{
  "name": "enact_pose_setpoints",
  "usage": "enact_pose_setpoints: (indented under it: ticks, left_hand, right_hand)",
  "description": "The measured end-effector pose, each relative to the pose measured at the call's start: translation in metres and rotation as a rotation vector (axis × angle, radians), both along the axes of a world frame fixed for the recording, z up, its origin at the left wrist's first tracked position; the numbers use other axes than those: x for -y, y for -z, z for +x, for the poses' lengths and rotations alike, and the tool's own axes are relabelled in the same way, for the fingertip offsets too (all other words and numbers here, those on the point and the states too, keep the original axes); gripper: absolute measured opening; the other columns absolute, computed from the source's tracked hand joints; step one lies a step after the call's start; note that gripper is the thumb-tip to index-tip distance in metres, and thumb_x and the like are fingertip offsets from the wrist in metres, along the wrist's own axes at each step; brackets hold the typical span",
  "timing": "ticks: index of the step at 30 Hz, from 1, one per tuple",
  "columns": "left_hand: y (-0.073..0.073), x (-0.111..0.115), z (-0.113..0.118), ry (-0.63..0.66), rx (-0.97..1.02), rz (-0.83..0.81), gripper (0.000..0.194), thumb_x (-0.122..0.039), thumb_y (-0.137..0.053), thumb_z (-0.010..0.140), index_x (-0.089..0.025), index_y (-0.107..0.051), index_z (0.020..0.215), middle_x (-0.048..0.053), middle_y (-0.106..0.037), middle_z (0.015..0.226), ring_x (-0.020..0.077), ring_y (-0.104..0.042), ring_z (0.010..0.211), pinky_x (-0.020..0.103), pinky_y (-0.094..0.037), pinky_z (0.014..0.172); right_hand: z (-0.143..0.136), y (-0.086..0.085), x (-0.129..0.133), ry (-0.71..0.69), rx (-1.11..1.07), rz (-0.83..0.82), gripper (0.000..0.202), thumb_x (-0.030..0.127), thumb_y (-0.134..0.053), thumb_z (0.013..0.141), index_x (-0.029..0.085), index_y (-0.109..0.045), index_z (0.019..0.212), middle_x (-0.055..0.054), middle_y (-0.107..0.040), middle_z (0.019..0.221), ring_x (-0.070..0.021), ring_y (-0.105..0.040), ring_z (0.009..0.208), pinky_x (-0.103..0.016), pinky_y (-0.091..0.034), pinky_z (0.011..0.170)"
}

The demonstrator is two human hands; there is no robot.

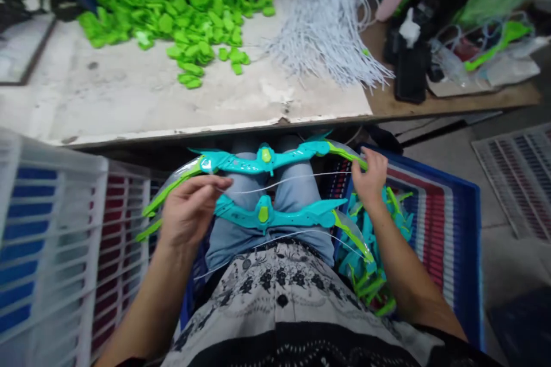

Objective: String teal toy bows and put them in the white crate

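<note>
Left hand (190, 211) pinches a white cord (314, 175); right hand (371, 176) grasps the upper toy bow (266, 156), apparently with the cord's end, partly hidden. Bow's centre: between the 2 grips. Lower bow (297, 218): nearer the torso.

I wear a pale grey shirt (258, 309) with black, flower-like figures printed in rows. One dark, round button (282, 300) sits in the middle. Nearer to my chest runs a black band (297, 334) with small white dots. My sleeves (457, 350) are black, and my jeans (298, 194) are light blue.
</note>
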State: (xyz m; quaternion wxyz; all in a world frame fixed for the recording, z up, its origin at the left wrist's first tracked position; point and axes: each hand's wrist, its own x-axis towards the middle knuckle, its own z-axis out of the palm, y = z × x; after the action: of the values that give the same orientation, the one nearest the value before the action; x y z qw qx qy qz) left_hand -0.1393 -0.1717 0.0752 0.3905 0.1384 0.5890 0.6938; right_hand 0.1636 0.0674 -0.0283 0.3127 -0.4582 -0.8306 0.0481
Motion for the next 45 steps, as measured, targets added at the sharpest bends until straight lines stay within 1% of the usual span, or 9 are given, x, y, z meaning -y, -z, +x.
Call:
enact_pose_setpoints:
  ticks: [2, 5, 9, 13, 16, 19, 21, 28, 45]
  left_hand:
    - [0.008, -0.005, 0.017, 0.022, 0.082, -0.001, 0.025, -0.032, -0.083, 0.060, -0.024, -0.069, 0.079, -0.001, -0.070, 0.070, 0.0192, -0.068, 0.076, 0.038, -0.052, 0.087]
    - [0.013, -0.011, 0.034, 0.089, 0.227, -0.013, 0.042, -0.032, -0.084, 0.058, -0.023, -0.065, 0.095, 0.000, -0.070, 0.067, 0.0190, -0.069, 0.073, 0.032, -0.053, 0.078]
    - [0.012, -0.009, 0.042, 0.175, 0.353, 0.006, 0.035, -0.036, -0.085, 0.057, -0.017, -0.064, 0.076, 0.004, -0.069, 0.064, 0.0186, -0.067, 0.064, 0.029, -0.053, 0.067]
    - [0.008, 0.004, 0.034, 0.112, 0.315, 0.065, 0.027, -0.037, -0.078, 0.067, -0.014, -0.065, 0.072, 0.002, -0.063, 0.055, 0.0119, -0.058, 0.050, 0.023, -0.047, 0.053]
    - [0.009, 0.019, 0.012, -0.136, 0.154, 0.102, 0.022, -0.034, -0.075, 0.071, -0.015, -0.066, 0.075, -0.001, -0.058, 0.054, 0.0088, -0.052, 0.049, 0.020, -0.041, 0.050]
    - [0.013, 0.029, -0.019, -0.393, -0.084, 0.072, 0.018, -0.032, -0.073, 0.072, -0.015, -0.068, 0.077, -0.002, -0.057, 0.055, 0.0080, -0.049, 0.048, 0.019, -0.038, 0.048]
    - [0.014, 0.030, -0.040, -0.475, -0.228, 0.041, 0.017, -0.031, -0.072, 0.073, -0.015, -0.069, 0.078, -0.002, -0.057, 0.055, 0.0072, -0.046, 0.046, 0.019, -0.035, 0.045]
    - [0.003, 0.013, -0.087, -0.434, -0.505, -0.096, 0.017, -0.031, -0.066, 0.077, -0.015, -0.070, 0.078, 0.000, -0.059, 0.057, 0.0070, -0.044, 0.045, 0.019, -0.031, 0.041]
    - [0.004, 0.007, -0.093, -0.500, -0.614, -0.107, 0.014, -0.028, -0.062, 0.080, -0.015, -0.068, 0.078, -0.001, -0.059, 0.058, 0.0083, -0.050, 0.050, 0.019, -0.037, 0.046]
  right_hand:
    - [-0.066, -0.016, 0.024, -0.299, -0.033, 0.035, 0.034, 0.029, -0.049, 0.088, 0.021, -0.057, 0.120, -0.012, -0.063, 0.111, -0.0276, -0.054, 0.107, -0.047, -0.042, 0.096]
    - [-0.163, -0.021, 0.070, -0.769, 0.158, 0.004, 0.040, 0.034, -0.053, 0.087, 0.023, -0.055, 0.126, -0.012, -0.057, 0.123, -0.0290, -0.048, 0.115, -0.050, -0.035, 0.105]
    - [-0.229, -0.014, 0.096, -0.846, 0.421, -0.097, 0.048, 0.024, -0.048, 0.089, 0.022, -0.046, 0.137, -0.015, -0.061, 0.113, -0.0291, -0.053, 0.102, -0.052, -0.036, 0.102]
    - [-0.228, -0.026, 0.061, -0.989, 0.511, -0.260, 0.054, 0.024, -0.044, 0.091, 0.019, -0.036, 0.144, -0.013, -0.065, 0.105, -0.0243, -0.058, 0.093, -0.040, -0.046, 0.089]
    - [-0.217, -0.036, 0.026, -1.092, 0.492, -0.515, 0.048, 0.032, -0.045, 0.091, 0.025, -0.046, 0.138, -0.003, -0.069, 0.090, -0.0143, -0.059, 0.073, -0.026, -0.048, 0.072]
    - [-0.212, -0.036, 0.005, -1.038, 0.449, -0.763, 0.047, 0.039, -0.047, 0.089, 0.024, -0.053, 0.133, 0.003, -0.068, 0.072, -0.0076, -0.049, 0.050, -0.019, -0.041, 0.052]
    - [-0.212, -0.033, -0.001, -1.025, 0.424, -0.840, 0.047, 0.040, -0.049, 0.088, 0.024, -0.054, 0.132, 0.002, -0.071, 0.077, -0.0074, -0.050, 0.049, -0.019, -0.042, 0.050]
    - [-0.214, -0.029, -0.001, -1.058, 0.329, -0.913, 0.046, 0.041, -0.054, 0.085, 0.027, -0.057, 0.129, -0.002, -0.064, 0.123, -0.0203, -0.068, 0.091, -0.029, -0.057, 0.077]
    - [-0.213, -0.031, 0.001, -1.037, 0.349, -0.901, 0.045, 0.042, -0.053, 0.086, 0.026, -0.057, 0.129, 0.000, -0.060, 0.128, -0.0263, -0.062, 0.110, -0.038, -0.052, 0.096]
